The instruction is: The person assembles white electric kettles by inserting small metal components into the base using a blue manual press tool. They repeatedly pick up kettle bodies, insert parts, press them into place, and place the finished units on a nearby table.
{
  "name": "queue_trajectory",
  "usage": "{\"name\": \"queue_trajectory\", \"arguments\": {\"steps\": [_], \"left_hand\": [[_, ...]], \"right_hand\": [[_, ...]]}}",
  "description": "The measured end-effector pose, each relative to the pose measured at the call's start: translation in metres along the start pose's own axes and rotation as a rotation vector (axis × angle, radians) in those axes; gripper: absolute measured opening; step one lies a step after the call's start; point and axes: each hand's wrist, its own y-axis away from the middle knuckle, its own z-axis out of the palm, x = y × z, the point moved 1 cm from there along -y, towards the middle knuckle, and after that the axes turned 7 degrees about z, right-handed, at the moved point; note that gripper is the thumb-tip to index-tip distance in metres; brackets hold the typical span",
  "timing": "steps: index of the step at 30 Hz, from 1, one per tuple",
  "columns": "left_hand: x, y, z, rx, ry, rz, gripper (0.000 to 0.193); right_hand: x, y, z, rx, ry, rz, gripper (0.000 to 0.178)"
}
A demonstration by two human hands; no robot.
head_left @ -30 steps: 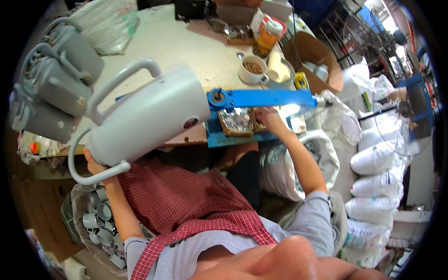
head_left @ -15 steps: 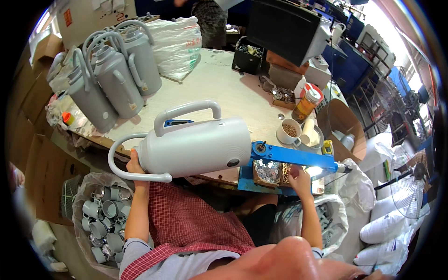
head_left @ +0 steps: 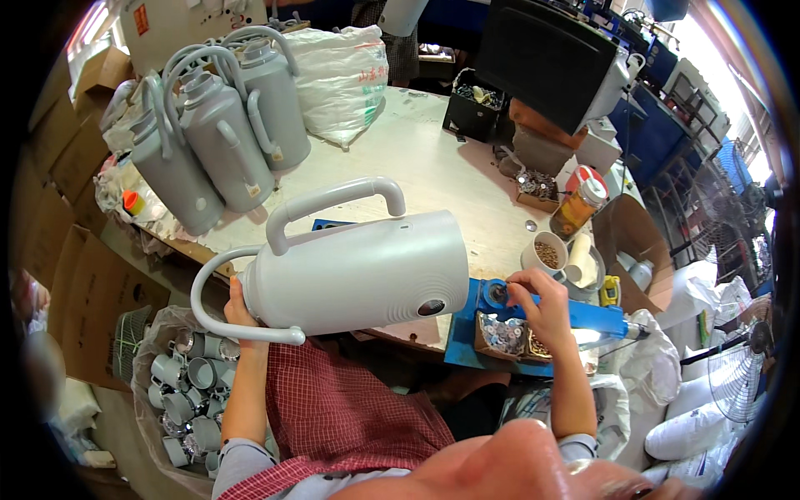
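Note:
A light grey vacuum flask shell (head_left: 358,271) lies on its side in front of me, its handle on top and its carrying loop hanging at the neck end. My left hand (head_left: 241,310) is closed around the neck. The base end sits close to a blue metal press arm (head_left: 596,317). My right hand (head_left: 543,304) pinches at the round post (head_left: 496,292) of that arm; whatever its fingertips hold is too small to make out. Just below are an open box of silver washers (head_left: 502,335) and a box of small brass-coloured parts (head_left: 537,346).
Several grey flasks (head_left: 225,137) stand at the table's far left beside a white plastic bag (head_left: 343,83). A white cup (head_left: 546,250) of small parts and a jar (head_left: 581,206) stand to the right. Below left, a lined bin (head_left: 154,342) holds grey cups.
My right hand has risen from the box of brass-coloured parts to the post of the blue arm. The flask stays in my left hand, while the whole view has shifted slightly.

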Motion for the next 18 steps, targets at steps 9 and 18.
{"name": "queue_trajectory", "arguments": {"steps": [9, 18], "left_hand": [[0.001, -0.004, -0.005, -0.019, 0.008, -0.005, 0.056], [0.000, -0.006, 0.004, 0.016, -0.047, -0.015, 0.059]], "right_hand": [[-0.025, -0.016, -0.018, -0.232, 0.111, -0.013, 0.008], [-0.021, -0.045, -0.029, -0.419, 0.306, -0.172, 0.009]]}}
